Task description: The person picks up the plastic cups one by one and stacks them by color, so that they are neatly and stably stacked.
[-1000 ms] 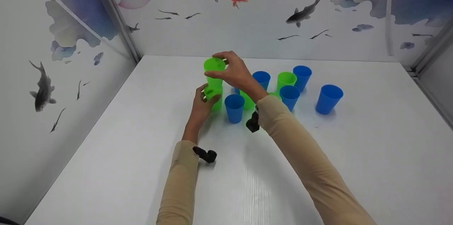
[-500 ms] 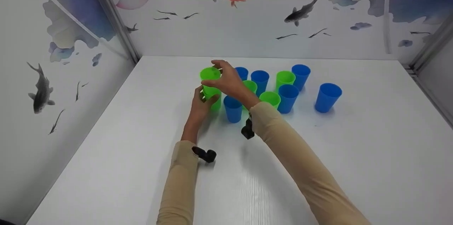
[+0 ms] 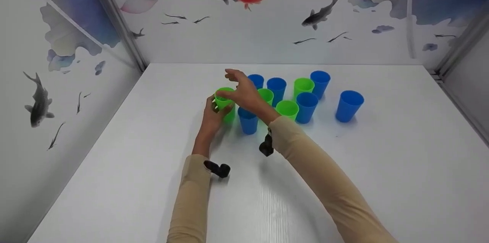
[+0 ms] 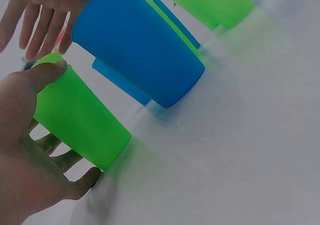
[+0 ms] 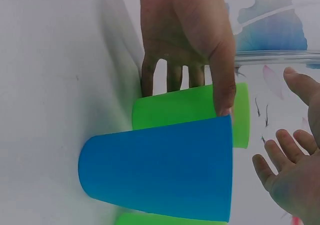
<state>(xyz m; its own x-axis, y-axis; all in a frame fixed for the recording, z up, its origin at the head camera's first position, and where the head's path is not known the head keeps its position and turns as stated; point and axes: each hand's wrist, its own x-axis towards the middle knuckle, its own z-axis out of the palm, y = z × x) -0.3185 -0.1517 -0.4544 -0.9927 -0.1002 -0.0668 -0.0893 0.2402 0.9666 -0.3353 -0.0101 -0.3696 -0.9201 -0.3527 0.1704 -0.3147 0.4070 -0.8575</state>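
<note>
My left hand (image 3: 213,117) grips a green cup (image 4: 82,112) standing on the table, thumb on the near side and fingers round the far side. In the head view, that cup's rim (image 3: 222,102) shows just under my right hand (image 3: 246,92). The right hand hovers above it, fingers spread and apart from the cup in the right wrist view. Close on the right of the held cup stands a blue cup (image 3: 248,122). It hides part of the green cup in the right wrist view.
Several blue and green cups stand upright to the right, among them a green cup (image 3: 287,109) and a blue cup (image 3: 306,107). A lone blue cup (image 3: 349,106) stands farther right. Printed walls (image 3: 267,44) border the white table (image 3: 126,182) at the back and left.
My right hand lowered a second green cup into the one in my left hand, then let go and spread its fingers. The left hand kept its grip.
</note>
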